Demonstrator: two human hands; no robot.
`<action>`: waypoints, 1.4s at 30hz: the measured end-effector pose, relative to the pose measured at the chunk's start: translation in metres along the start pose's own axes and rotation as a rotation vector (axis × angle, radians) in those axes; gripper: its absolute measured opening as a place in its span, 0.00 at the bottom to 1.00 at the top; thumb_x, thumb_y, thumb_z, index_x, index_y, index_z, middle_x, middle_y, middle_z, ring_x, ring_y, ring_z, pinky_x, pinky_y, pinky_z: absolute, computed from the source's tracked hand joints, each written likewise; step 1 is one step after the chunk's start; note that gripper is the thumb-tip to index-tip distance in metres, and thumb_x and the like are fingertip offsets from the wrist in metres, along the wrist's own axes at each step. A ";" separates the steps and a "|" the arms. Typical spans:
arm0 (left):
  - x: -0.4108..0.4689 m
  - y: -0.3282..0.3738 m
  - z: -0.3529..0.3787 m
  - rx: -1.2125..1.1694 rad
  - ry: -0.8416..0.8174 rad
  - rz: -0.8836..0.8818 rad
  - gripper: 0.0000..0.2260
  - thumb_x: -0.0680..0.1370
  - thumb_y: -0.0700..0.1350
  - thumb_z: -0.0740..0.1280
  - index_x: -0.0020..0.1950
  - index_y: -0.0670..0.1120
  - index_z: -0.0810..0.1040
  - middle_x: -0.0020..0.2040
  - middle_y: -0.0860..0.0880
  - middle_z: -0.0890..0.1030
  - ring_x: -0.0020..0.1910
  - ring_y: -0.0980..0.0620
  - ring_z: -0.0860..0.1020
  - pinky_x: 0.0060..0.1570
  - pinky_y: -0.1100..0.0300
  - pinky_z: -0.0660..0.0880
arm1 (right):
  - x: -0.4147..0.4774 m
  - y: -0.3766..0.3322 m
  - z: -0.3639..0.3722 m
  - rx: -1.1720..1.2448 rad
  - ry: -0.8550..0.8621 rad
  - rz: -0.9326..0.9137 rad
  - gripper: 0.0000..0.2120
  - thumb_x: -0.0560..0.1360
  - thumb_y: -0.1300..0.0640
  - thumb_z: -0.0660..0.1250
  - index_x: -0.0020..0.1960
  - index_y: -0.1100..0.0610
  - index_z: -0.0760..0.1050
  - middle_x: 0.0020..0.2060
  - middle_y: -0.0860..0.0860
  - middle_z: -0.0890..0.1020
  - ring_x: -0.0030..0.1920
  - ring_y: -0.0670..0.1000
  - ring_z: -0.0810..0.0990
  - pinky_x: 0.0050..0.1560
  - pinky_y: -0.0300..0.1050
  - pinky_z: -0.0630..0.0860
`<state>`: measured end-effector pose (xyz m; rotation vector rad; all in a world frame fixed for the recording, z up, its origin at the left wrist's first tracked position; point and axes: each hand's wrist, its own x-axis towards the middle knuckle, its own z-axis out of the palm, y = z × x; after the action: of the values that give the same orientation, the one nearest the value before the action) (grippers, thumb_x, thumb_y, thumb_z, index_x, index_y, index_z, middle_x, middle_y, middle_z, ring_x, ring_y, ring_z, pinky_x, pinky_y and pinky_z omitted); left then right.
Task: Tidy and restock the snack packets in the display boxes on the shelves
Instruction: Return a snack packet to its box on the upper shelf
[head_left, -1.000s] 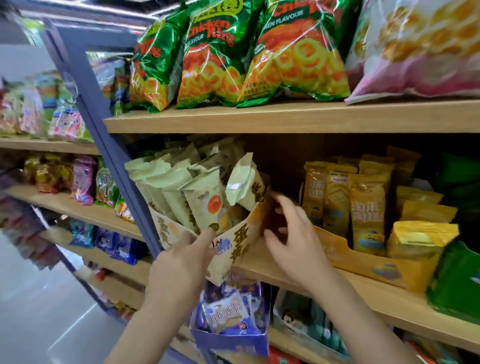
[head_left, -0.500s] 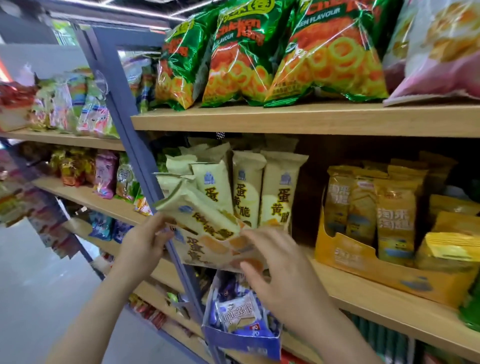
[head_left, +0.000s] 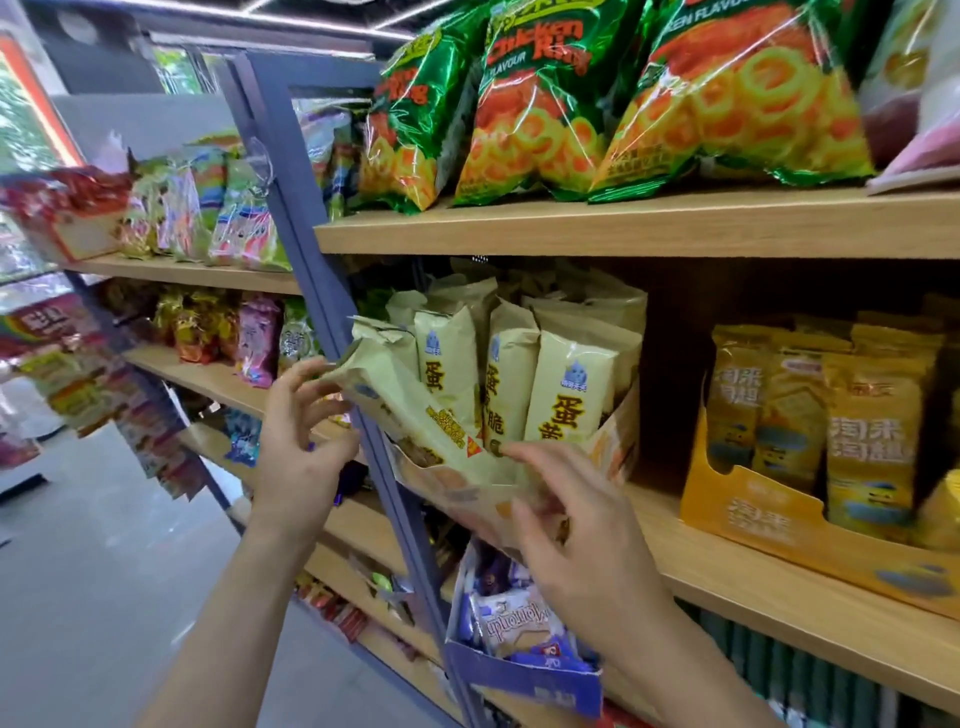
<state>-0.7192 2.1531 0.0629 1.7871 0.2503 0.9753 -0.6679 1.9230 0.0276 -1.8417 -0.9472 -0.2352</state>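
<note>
One tilted cream packet (head_left: 410, 410), left grip (head_left: 298, 441) wide at top edge, right grip (head_left: 576, 540) pinching bottom edge by display box (head_left: 615, 447)

Pale cream snack packets (head_left: 566, 395) stand in an open cardboard display box (head_left: 615, 444) on the middle wooden shelf (head_left: 779, 587), left of an orange cardboard box (head_left: 753, 519) of yellow packets (head_left: 867, 441), below shiny green foil bags (head_left: 540, 104), above a blue cardboard box (head_left: 519, 680)
</note>
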 end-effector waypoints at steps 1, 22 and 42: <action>-0.002 0.008 -0.003 -0.034 -0.052 0.034 0.27 0.73 0.29 0.67 0.66 0.52 0.70 0.59 0.49 0.78 0.57 0.52 0.78 0.52 0.55 0.77 | 0.002 0.002 -0.002 0.028 0.070 0.020 0.19 0.78 0.60 0.65 0.67 0.46 0.72 0.58 0.34 0.71 0.58 0.37 0.72 0.55 0.28 0.70; 0.004 0.061 0.062 0.593 -0.246 0.483 0.28 0.68 0.51 0.76 0.62 0.55 0.67 0.50 0.56 0.73 0.44 0.60 0.72 0.43 0.68 0.72 | 0.052 0.016 -0.008 0.098 0.285 0.367 0.41 0.66 0.45 0.77 0.72 0.43 0.58 0.60 0.46 0.75 0.64 0.50 0.72 0.60 0.58 0.75; 0.001 0.043 0.064 0.365 -0.675 0.149 0.31 0.67 0.49 0.78 0.59 0.68 0.65 0.49 0.52 0.82 0.42 0.57 0.84 0.42 0.55 0.82 | 0.070 0.014 -0.031 -0.005 0.339 0.270 0.19 0.70 0.49 0.76 0.57 0.49 0.74 0.49 0.43 0.76 0.49 0.39 0.73 0.50 0.38 0.72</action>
<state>-0.6846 2.0912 0.0917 2.3869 -0.1447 0.3887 -0.6030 1.9292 0.0704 -1.8371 -0.4606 -0.3686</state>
